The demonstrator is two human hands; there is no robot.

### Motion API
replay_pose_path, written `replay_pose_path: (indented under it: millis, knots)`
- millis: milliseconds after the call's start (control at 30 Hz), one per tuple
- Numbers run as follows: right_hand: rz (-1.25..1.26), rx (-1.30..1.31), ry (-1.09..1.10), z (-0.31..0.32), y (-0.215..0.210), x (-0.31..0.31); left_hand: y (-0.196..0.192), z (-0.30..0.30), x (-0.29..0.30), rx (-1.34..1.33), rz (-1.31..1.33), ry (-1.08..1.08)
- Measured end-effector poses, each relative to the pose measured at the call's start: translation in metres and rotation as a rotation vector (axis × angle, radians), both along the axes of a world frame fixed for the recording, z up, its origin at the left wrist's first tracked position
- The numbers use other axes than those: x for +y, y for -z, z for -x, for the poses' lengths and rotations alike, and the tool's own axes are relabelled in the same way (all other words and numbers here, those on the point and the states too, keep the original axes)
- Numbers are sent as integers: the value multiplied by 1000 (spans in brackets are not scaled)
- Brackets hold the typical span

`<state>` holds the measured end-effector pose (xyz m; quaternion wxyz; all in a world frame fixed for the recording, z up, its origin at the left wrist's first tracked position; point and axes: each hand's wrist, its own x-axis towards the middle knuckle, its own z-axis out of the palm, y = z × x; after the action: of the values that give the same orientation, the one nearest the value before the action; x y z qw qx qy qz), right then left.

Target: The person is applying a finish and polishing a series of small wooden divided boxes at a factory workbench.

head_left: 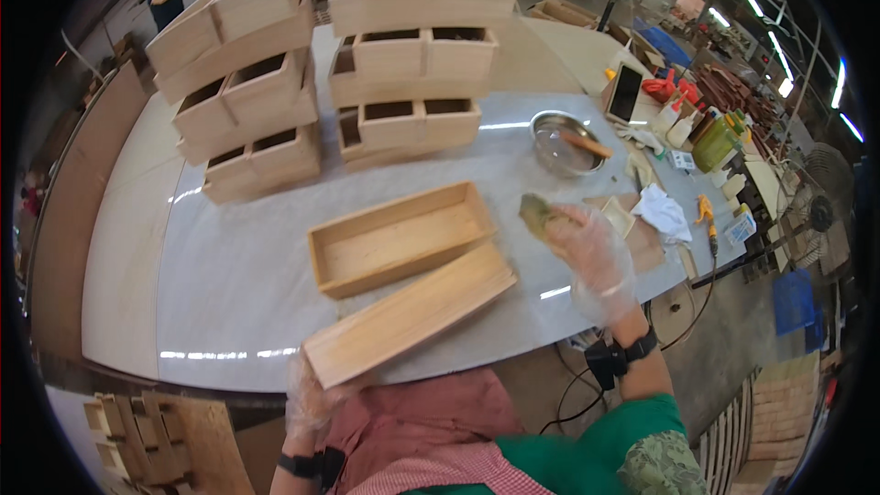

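My left hand [314, 394], in a clear plastic glove, grips the near left end of a long pale wooden piece [412, 313], its broad flat face up. Whether it is a board or an upturned box, I cannot tell. Just beyond it lies an open rectangular wooden box [394, 261], yellower and wet-looking, with its hollow side up. My right hand [596, 257], gloved too, pinches a damp, greenish-brown cloth pad [535, 216] right of the box, above the tabletop.
Stacked pale wooden boxes [412, 55] stand at the back of the grey table [247, 302]. A metal bowl [555, 148] holds a wooden-handled brush. On the right are a white cloth [662, 214], a phone [625, 93], bottles [720, 142] and an orange air gun [705, 211]. Another person [168, 0] stands far left.
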<state>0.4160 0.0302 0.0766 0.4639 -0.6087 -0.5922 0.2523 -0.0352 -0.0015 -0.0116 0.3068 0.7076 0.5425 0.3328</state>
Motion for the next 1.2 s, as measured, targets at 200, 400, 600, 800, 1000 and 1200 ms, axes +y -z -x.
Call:
replay_pose_path:
  millis: [200,400,600,800,1000,1200]
  knots:
    - [120,-868,-209,110,-12,-22,-17,-13,-2,-304,132,12]
    - [-491,-876,-614,201,-24,-43,-8,-18,0,-508,142,43]
    - [-69,-946,-27,124,-20,-4,-9,-17,-3,-446,171,12]
    - [-280,-972,-267,147,10,-39,-14,-16,-2,-347,185,6]
    - [-88,-817,-14,94,21,-21,-11,-12,-1,-358,162,14]
    - [-242,-752,178,60,18,-40,-8,-12,0,-245,128,14]
